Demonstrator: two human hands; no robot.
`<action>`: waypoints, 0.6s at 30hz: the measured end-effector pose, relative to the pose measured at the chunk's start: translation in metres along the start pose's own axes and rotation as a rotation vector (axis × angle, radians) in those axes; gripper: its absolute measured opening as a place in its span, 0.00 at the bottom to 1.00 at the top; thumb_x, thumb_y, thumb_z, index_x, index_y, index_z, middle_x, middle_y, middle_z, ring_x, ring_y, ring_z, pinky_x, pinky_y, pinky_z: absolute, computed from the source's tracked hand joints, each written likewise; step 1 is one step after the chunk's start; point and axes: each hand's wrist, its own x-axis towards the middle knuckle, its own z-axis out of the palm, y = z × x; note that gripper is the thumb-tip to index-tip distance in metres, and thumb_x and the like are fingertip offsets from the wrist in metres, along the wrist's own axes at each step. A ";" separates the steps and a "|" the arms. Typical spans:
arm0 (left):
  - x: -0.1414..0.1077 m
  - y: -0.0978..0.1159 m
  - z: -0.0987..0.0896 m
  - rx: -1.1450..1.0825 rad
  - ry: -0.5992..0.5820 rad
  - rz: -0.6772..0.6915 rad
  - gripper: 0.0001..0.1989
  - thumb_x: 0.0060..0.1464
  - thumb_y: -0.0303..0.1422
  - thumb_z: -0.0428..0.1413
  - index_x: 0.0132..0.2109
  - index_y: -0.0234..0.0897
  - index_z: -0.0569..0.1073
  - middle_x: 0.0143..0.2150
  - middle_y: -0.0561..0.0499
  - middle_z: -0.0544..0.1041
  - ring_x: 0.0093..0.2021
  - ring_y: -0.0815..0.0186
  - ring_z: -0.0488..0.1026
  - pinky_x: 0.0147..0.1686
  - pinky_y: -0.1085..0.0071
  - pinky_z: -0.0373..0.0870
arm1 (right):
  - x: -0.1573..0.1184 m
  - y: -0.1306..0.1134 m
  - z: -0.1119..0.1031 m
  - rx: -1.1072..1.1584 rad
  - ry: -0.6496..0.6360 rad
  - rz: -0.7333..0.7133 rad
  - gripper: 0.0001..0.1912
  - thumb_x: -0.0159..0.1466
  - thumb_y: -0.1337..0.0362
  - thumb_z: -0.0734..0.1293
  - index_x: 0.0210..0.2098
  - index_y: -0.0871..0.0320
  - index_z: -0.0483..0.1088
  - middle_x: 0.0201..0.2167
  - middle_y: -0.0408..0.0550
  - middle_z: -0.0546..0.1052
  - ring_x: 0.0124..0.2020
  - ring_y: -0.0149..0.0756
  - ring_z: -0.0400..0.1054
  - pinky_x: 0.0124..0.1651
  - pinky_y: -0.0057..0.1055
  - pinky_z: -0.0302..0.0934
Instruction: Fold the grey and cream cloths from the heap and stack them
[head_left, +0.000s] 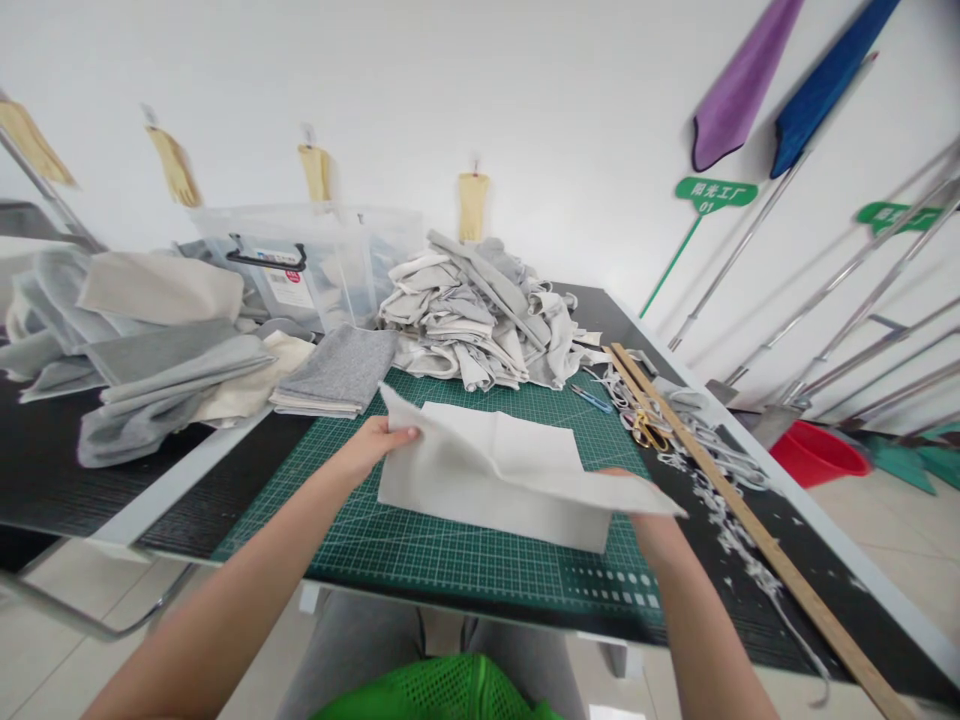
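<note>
A pale white cloth (487,500), folded over with its upper layer lifted, lies across the green cutting mat (442,575). At its left edge my left hand (375,445) pinches the raised layer, thumb on top. My right hand (624,474) grips the right side of the same layer; a drooping flap covers most of its fingers. Beneath, another part of the cloth (525,440) rests flat on the mat. Just beyond my left hand sits a neat stack of folded grey cloths (337,368).
A large heap of grey and white cloth pieces (480,320) is at the back, beside a clear plastic bin (337,250). More cloths (165,350) lie left. On the right are blue snips (592,398), gold-handled scissors (651,432), a wooden ruler (720,485) and scraps.
</note>
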 end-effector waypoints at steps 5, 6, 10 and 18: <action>0.034 -0.034 0.011 0.362 0.181 -0.161 0.19 0.37 0.35 0.54 0.39 0.30 0.69 0.25 0.51 0.73 0.25 0.67 0.68 0.24 0.75 0.61 | 0.036 0.030 0.025 -0.214 0.101 0.203 0.23 0.47 0.57 0.63 0.42 0.60 0.65 0.27 0.46 0.74 0.28 0.36 0.67 0.30 0.29 0.59; 0.037 -0.037 0.011 0.401 0.207 -0.164 0.20 0.36 0.33 0.54 0.40 0.30 0.69 0.24 0.52 0.72 0.24 0.67 0.68 0.23 0.75 0.61 | 0.040 0.035 0.027 -0.244 0.128 0.213 0.26 0.46 0.58 0.64 0.44 0.60 0.64 0.26 0.46 0.73 0.28 0.36 0.66 0.31 0.29 0.59; 0.040 -0.045 0.010 0.491 0.259 -0.159 0.23 0.37 0.31 0.53 0.45 0.34 0.66 0.22 0.55 0.69 0.23 0.69 0.66 0.23 0.77 0.59 | 0.046 0.049 0.027 -0.351 0.187 0.246 0.32 0.46 0.59 0.63 0.50 0.60 0.58 0.25 0.45 0.72 0.28 0.35 0.66 0.33 0.29 0.57; 0.041 -0.046 0.013 0.577 0.286 -0.140 0.20 0.39 0.31 0.52 0.44 0.35 0.68 0.24 0.54 0.71 0.26 0.69 0.67 0.24 0.77 0.59 | 0.044 0.053 0.029 -0.442 0.212 0.182 0.21 0.48 0.61 0.60 0.41 0.58 0.67 0.27 0.46 0.72 0.27 0.35 0.66 0.30 0.28 0.57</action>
